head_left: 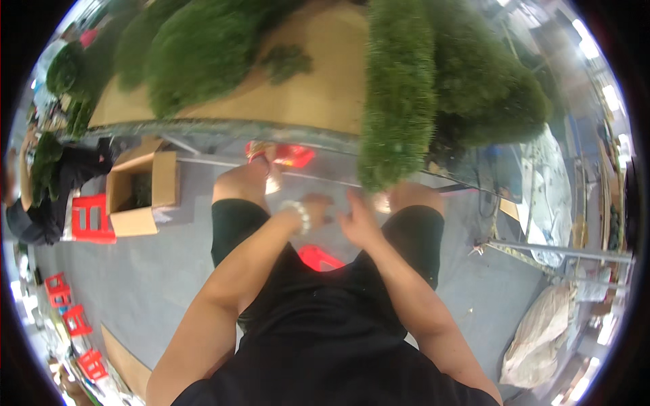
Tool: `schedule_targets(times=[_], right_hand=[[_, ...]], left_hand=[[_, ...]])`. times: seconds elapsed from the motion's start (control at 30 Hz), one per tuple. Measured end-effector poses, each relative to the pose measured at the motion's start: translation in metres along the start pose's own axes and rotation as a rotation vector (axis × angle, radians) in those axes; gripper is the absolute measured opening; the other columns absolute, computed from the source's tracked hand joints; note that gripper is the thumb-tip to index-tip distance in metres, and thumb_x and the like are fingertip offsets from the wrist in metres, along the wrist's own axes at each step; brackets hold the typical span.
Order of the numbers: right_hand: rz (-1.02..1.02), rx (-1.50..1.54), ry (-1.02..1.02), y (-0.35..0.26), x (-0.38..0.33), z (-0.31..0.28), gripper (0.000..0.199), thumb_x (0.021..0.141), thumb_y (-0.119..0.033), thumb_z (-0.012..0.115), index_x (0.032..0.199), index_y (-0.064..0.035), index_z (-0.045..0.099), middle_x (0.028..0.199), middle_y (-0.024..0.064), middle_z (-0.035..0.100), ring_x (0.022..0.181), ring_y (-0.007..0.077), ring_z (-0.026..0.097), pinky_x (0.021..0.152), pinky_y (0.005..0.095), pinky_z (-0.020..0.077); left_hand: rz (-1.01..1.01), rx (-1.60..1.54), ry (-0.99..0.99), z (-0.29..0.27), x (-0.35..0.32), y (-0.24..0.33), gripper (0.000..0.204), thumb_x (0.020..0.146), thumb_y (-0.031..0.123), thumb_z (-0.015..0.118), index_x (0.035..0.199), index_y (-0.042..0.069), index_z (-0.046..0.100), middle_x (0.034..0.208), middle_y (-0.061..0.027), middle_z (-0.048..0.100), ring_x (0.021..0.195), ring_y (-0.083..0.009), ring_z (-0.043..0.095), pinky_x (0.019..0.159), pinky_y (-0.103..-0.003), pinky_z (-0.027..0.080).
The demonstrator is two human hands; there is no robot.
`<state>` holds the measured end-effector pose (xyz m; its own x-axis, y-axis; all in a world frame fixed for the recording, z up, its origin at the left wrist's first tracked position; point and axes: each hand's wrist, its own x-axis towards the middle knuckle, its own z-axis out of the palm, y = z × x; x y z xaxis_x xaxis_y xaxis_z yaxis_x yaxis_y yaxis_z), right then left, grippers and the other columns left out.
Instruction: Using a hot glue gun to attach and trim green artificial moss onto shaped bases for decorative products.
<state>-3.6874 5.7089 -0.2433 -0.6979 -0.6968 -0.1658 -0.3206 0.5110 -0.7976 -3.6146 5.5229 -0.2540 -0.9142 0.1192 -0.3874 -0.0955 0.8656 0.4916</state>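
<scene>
My left hand [315,210], with a white beaded bracelet [304,218] at its wrist, hovers above my lap and is smeared by motion. Facing it across a small gap is my right hand [359,220], its thumb apart from its fingers and nothing visible between them. Just beyond the right fingertips hangs the lower end of a long green artificial-foliage strip [399,95]; whether they touch it I cannot tell. That strip drops over the front edge of the tan-topped table [325,74]. Bushy green artificial foliage [203,57] lies on the table's left side, with a small loose sprig [287,63] beside it.
More green foliage [484,81] overhangs the table at right. An open cardboard box [166,179] and red stool [93,218] stand on the left near another person in black [51,196]. A red stool seat [318,258] shows under me. A pale sack [538,335] lies lower right.
</scene>
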Motion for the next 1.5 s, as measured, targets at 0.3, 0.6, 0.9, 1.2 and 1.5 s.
schedule_targets(times=[0.3,0.6,0.9,1.2,1.5], right_hand=[[-0.048,0.205,0.135,-0.050,-0.045,-0.075,0.042,0.088,-0.015,0.070,0.127,-0.0013,0.060,0.113,0.0149,0.065,0.074,0.0216,0.065,0.074,0.0336,0.0531],[-0.287,-0.143,0.861,-0.067,-0.001,-0.189,0.035,0.082,-0.006,0.070,0.117,-0.0025,0.064,0.109,0.0125,0.065,0.079,0.0252,0.064,0.073,0.0357,0.0518],[-0.054,-0.085,0.696,-0.040,0.031,-0.199,0.037,0.086,-0.005,0.068,0.122,-0.0019,0.063,0.104,0.0119,0.067,0.089,0.0227,0.068,0.078,0.0306,0.0534],[-0.015,0.366,1.018,-0.034,-0.026,-0.201,0.034,0.092,-0.010,0.069,0.120,0.0088,0.062,0.113,0.0153,0.067,0.102,0.0184,0.065,0.088,0.0315,0.0527],[0.138,-0.019,1.094,0.022,0.018,-0.348,0.040,0.089,-0.021,0.069,0.118,0.0056,0.066,0.101,0.0144,0.073,0.089,0.0205,0.066,0.080,0.0336,0.0504]], left_hand=[[-0.154,-0.121,-0.269,-0.012,0.001,0.017,0.061,0.091,0.045,0.063,0.139,0.008,0.051,0.134,-0.0180,0.059,0.123,-0.0343,0.057,0.106,-0.043,0.043],[-0.096,0.002,-0.449,0.012,0.045,0.024,0.060,0.092,0.043,0.063,0.140,0.010,0.050,0.135,-0.0134,0.060,0.126,-0.0335,0.056,0.106,-0.042,0.044],[-0.189,-0.095,-0.481,0.019,0.048,0.025,0.059,0.091,0.041,0.066,0.139,0.011,0.052,0.133,-0.0121,0.062,0.124,-0.0323,0.057,0.103,-0.042,0.047],[-0.157,-0.133,-0.458,0.022,0.052,0.011,0.057,0.090,0.038,0.066,0.136,0.007,0.054,0.122,-0.0143,0.068,0.119,-0.0327,0.060,0.102,-0.041,0.047],[-0.069,-0.068,-0.440,0.023,0.051,0.009,0.057,0.090,0.037,0.066,0.135,0.007,0.053,0.125,-0.0136,0.066,0.118,-0.0318,0.061,0.100,-0.040,0.048]])
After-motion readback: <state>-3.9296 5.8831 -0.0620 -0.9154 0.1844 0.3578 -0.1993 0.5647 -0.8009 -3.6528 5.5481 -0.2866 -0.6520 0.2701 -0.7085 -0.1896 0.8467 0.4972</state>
